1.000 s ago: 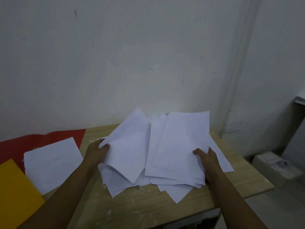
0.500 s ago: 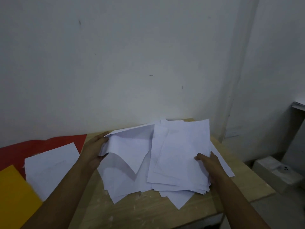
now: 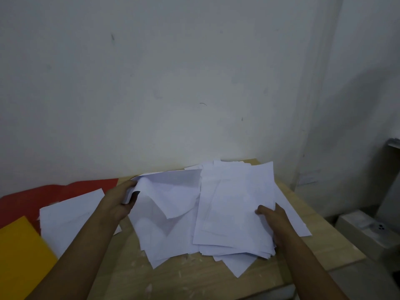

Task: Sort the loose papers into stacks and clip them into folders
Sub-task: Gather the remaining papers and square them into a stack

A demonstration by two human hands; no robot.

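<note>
Papers (image 3: 227,213) in a messy white pile on the wooden table (image 3: 194,282), fanned out, corners poking every way. Back edge of the pile close to the white wall (image 3: 173,83); front corners well short of the table's near edge, with bare wood in front. Right side of the pile near the table's right edge. Left hand (image 3: 118,201) at the pile's left side, fingers curled round a lifted, bent sheet (image 3: 171,191), thumb on top. Right hand (image 3: 272,217) at the pile's right side, thumb pressed on the top sheets, other fingers hidden under them, gripping the bunch. Left of the pile, apart from it, a neat white stack (image 3: 69,219) lying on a red folder (image 3: 54,193). Yellow folder (image 3: 19,252) at the near left corner, touching the stack. White box (image 3: 368,232) down on the floor, off to the right.
</note>
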